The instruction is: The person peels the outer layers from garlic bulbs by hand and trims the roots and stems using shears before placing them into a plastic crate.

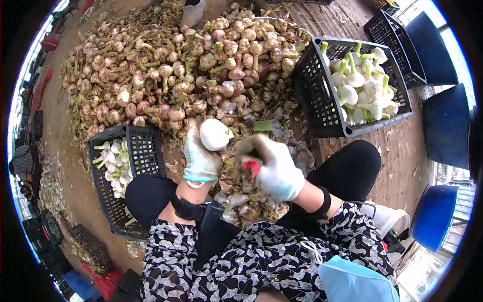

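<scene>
My left hand (200,157), in a pale work glove with a soiled thumb, is closed on a clean white garlic bulb (215,135). The bulb's short green stem end points right, toward my other hand. My right hand (275,168), also gloved and slightly blurred, is wrapped round a red-handled tool (251,166); its working end is too smeared to make out. A small gap separates this hand from the bulb. Below both hands, loose garlic skins (241,201) lie between my knees.
A large heap of untrimmed garlic (166,70) spreads ahead. At the right stands a black crate (322,100) of clean white bulbs; at the left, another black crate (146,151) holds smaller ones. Blue tubs (435,216) line the right side. Another person (25,163) is at the far left.
</scene>
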